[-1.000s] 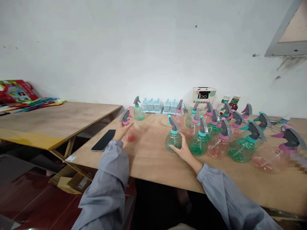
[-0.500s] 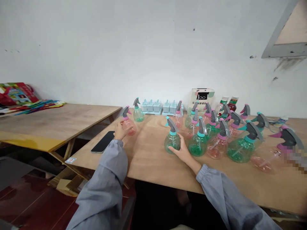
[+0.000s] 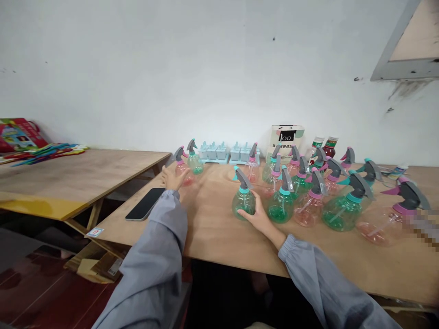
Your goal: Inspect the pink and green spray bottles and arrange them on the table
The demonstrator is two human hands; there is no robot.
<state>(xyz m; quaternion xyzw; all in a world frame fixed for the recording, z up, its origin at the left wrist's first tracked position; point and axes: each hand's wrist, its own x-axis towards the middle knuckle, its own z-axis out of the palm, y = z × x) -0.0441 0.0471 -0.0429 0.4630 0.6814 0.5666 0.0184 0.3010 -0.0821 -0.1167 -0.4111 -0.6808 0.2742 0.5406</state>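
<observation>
My left hand (image 3: 174, 179) has its fingers spread just in front of a pink spray bottle (image 3: 183, 168), which stands beside a green spray bottle (image 3: 195, 163) at the table's back left. Whether the fingertips touch the pink one is hard to tell. Around the right side of another green spray bottle (image 3: 240, 203), with a turquoise collar, my right hand (image 3: 256, 212) is wrapped; that bottle stands upright on the table. Close to its right, a green bottle (image 3: 279, 208) and a pink bottle (image 3: 307, 210) are part of a group of several.
A black phone (image 3: 144, 204) lies by my left sleeve. Pale blue moulds (image 3: 214, 154), a box (image 3: 285, 139) and red-topped sauce bottles (image 3: 329, 148) stand along the wall. Another table (image 3: 82, 176) on the left bears colourful items (image 3: 51, 153) and a red bag (image 3: 20, 135).
The pink bottle near my left hand has moved back, close beside the green one, and my left fingers have spread. My right hand remains around its green bottle.
</observation>
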